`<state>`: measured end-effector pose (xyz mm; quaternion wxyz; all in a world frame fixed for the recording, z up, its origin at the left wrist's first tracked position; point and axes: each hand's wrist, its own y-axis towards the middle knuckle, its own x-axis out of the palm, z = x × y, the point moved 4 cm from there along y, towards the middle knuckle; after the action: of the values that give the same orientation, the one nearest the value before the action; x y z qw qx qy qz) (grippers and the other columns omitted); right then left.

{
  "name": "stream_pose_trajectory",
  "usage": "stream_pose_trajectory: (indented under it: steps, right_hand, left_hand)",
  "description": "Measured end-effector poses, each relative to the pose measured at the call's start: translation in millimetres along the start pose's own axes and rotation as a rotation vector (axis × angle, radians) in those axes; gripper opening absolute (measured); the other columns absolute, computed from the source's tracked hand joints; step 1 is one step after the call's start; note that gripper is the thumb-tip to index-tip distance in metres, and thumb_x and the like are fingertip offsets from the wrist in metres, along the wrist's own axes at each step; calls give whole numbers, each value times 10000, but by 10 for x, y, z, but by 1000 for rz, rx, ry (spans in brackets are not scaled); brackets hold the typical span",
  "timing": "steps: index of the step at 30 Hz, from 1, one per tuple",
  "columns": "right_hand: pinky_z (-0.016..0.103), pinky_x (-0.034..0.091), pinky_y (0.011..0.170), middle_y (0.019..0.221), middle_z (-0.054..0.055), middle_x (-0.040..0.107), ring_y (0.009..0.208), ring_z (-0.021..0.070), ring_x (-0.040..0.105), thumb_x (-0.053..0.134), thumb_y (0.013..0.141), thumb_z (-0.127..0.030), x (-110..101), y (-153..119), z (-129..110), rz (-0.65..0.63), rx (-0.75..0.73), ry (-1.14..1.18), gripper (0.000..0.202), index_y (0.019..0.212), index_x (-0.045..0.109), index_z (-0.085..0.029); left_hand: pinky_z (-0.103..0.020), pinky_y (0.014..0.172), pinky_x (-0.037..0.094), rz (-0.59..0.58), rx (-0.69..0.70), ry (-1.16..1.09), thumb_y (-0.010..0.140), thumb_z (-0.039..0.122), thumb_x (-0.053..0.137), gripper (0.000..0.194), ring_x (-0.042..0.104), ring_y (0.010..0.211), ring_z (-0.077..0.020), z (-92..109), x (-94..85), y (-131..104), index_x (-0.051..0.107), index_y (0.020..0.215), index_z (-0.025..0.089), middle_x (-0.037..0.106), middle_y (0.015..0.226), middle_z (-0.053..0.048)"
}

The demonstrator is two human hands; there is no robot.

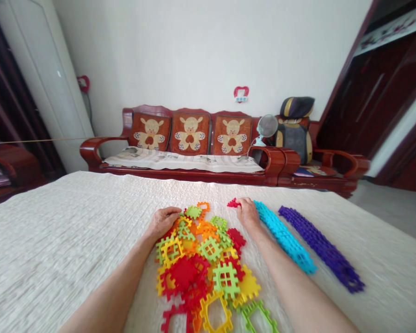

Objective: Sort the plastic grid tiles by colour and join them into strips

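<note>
A loose pile of flat notched plastic pieces in red, yellow, green and orange lies between my forearms, with a red piece [184, 273] and a green window-shaped piece [226, 279] on top. My left hand [164, 223] rests at the pile's far left edge, fingers bent together beside a light green piece [193, 212]; what they hold, if anything, is hidden. Farther right, my right hand [247, 212] pinches a small red piece [233, 203] just beyond the pile. Right of that hand lies a long row of light blue pieces [284, 237], and a purple row [321, 247] beyond it.
A cream textured cloth [72, 231] covers the table. Behind its far edge stands a wooden sofa [180, 175] with bear-print cushions. A small fan [266, 127] and a chair with a dark massage pad [294, 141] are at the back right.
</note>
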<state>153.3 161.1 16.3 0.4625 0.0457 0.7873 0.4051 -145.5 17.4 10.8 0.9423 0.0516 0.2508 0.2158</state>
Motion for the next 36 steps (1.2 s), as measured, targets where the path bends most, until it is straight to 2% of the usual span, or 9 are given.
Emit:
stream_pose_trajectory:
  steps: [8,14,18,22,27,32,36]
  right_hand:
    - [352,417,868,937,116,610,924,221,523,429,734,-79,29,9,24,9,25,-17,280,898,649,-130]
    - [354,411,896,989,116,598,971,225,514,438,733,-96,-123,-17,-130,49,-63,30,280,932,628,-148]
    - [363,401,928,1014,115,612,1000,225,522,434,738,-108,-166,3,-209,30,-131,102,271,926,626,-145]
    - [342,426,905,1002,74,649,973,194,571,416,755,-131,-99,29,-382,-143,-181,262,280,929,630,-176]
    - [340,438,908,1048,61,663,1005,183,592,409,772,-164,-71,-3,-812,-400,-198,463,305,977,633,-181]
    - [361,405,973,1174,56,617,1104,185,551,416,818,-226,-207,-1,-1172,-524,-250,556,305,1040,623,-197]
    - [383,364,1020,1286,91,536,1198,199,478,420,839,-249,-191,6,-1369,-523,-313,497,335,1111,601,-175]
  left_hand:
    - [-240,578,461,8,6,-11,672,342,559,293,608,626,-161,3,8,-14,722,859,187,665,602,0]
    - [-234,586,461,20,6,-27,668,321,562,278,612,641,-158,-23,4,2,722,855,191,683,647,-1]
    - [-231,582,463,42,14,-58,680,270,525,282,605,620,-141,-21,-5,20,713,874,188,705,749,-9]
    - [-229,606,471,54,41,-102,683,218,486,278,602,629,-129,-57,2,51,709,844,177,707,806,-17]
    - [-232,663,486,67,74,-157,697,199,463,281,620,703,-136,-146,18,103,709,829,170,706,817,-25]
    - [-234,699,491,80,109,-140,702,163,433,312,633,751,-141,-191,24,131,711,842,167,707,816,-31]
    - [-230,652,490,15,123,-55,716,173,423,332,620,689,-130,-164,37,109,717,871,178,712,829,-20]
